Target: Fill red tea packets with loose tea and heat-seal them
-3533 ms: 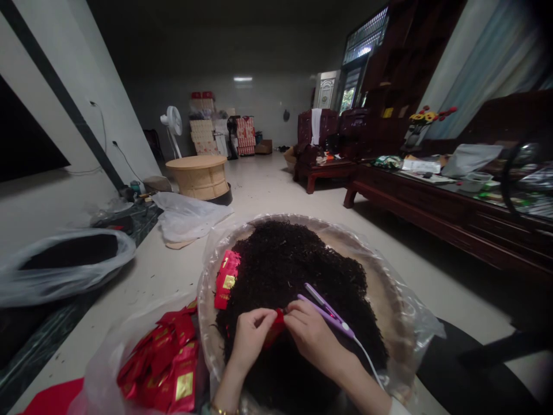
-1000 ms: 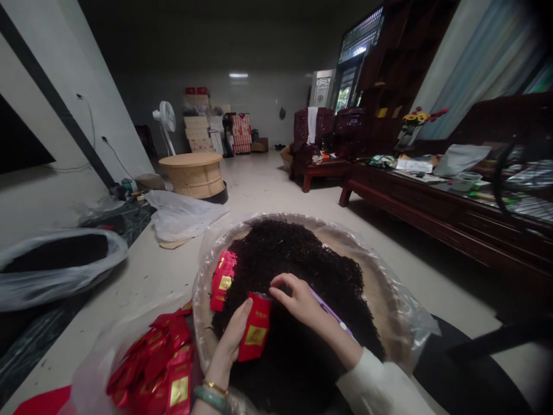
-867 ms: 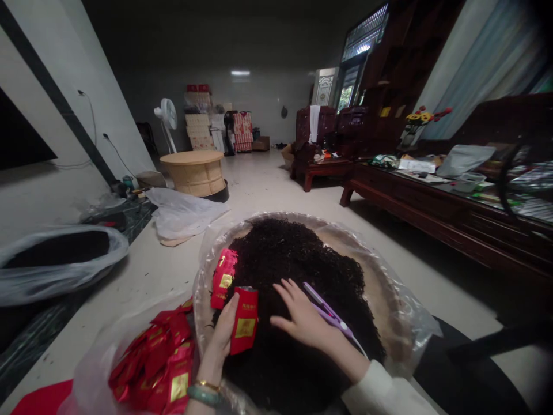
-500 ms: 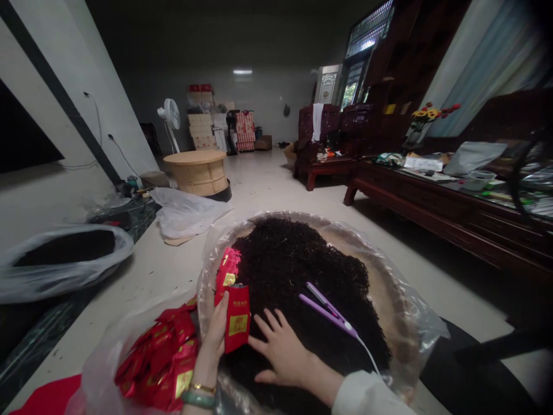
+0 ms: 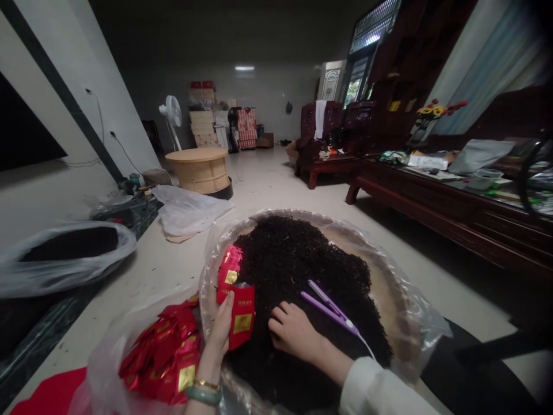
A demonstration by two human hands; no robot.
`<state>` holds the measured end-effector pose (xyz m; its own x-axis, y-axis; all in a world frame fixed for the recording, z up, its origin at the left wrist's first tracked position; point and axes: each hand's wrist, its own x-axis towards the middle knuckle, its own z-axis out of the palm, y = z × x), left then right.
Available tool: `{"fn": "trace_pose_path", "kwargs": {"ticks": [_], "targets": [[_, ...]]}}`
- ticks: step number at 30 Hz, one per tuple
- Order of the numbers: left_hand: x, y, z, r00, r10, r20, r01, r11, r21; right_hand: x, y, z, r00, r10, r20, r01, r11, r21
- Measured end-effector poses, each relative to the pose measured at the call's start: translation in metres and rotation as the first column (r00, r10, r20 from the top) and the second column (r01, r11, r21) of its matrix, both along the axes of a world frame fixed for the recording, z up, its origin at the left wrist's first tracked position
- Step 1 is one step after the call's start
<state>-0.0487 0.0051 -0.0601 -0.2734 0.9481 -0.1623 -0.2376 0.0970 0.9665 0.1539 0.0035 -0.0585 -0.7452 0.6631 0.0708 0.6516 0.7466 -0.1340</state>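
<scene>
My left hand (image 5: 222,324) grips a small red packet (image 5: 242,318) with a gold label, held upright with its top edge open. Just to its right, my right hand (image 5: 298,334) has its fingers curled into a heap of dark loose tea leaves (image 5: 289,256); the fingertips are partly hidden. The leaves lie in a wide round woven tray (image 5: 404,305) lined with clear plastic. More red packets (image 5: 228,270) rest on the leaves behind the held one. A purple hair straightener (image 5: 332,314) lies on the heap, right of my right hand.
A plastic bag of filled-looking red packets (image 5: 159,351) stands left of the tray. Farther left is an open bag of dark leaves (image 5: 73,245). A round wooden drum-shaped table (image 5: 199,168) and a white fan (image 5: 173,112) stand behind. A long dark wooden table (image 5: 432,222) runs along the right.
My right hand has gone from spread fingers to curled ones on the tea leaves, shifting slightly right. The left hand still holds the red packet, now tilted slightly.
</scene>
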Motion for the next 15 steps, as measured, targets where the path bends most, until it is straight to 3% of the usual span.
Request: {"fn": "trace_pose_path", "kwargs": {"ticks": [3,4,6,8,9,12,15], "targets": [[0.008,0.000,-0.004,0.991,-0.018,0.134,0.024,0.999,-0.041,0.006,0.010,0.006,0.948,-0.134,-0.289,0.104,0.988,-0.117],[0.011,0.001,-0.005,0.984,-0.036,0.175,0.046,0.998,-0.050,0.007,0.012,0.007,0.860,-0.228,-0.456,0.137,0.965,-0.224],[0.016,0.001,-0.007,0.970,-0.073,0.232,0.086,0.995,-0.046,0.009,0.017,0.008,0.525,-0.488,-0.697,0.133,0.856,-0.499],[0.020,0.001,-0.009,0.964,-0.095,0.249,0.101,0.995,-0.013,0.010,0.021,0.009,0.208,-0.689,-0.695,0.044,0.716,-0.696],[0.022,0.002,-0.009,0.965,-0.106,0.241,0.108,0.994,0.008,0.010,0.023,0.009,0.109,-0.751,-0.651,0.001,0.655,-0.755],[0.029,0.002,-0.009,0.973,-0.147,0.178,0.139,0.988,0.061,0.012,0.029,0.009,-0.028,-0.844,-0.535,-0.118,0.534,-0.837],[0.034,0.003,-0.006,0.985,-0.157,0.074,0.150,0.984,0.099,0.015,0.031,0.013,-0.110,-0.890,-0.441,-0.263,0.454,-0.851]]}}
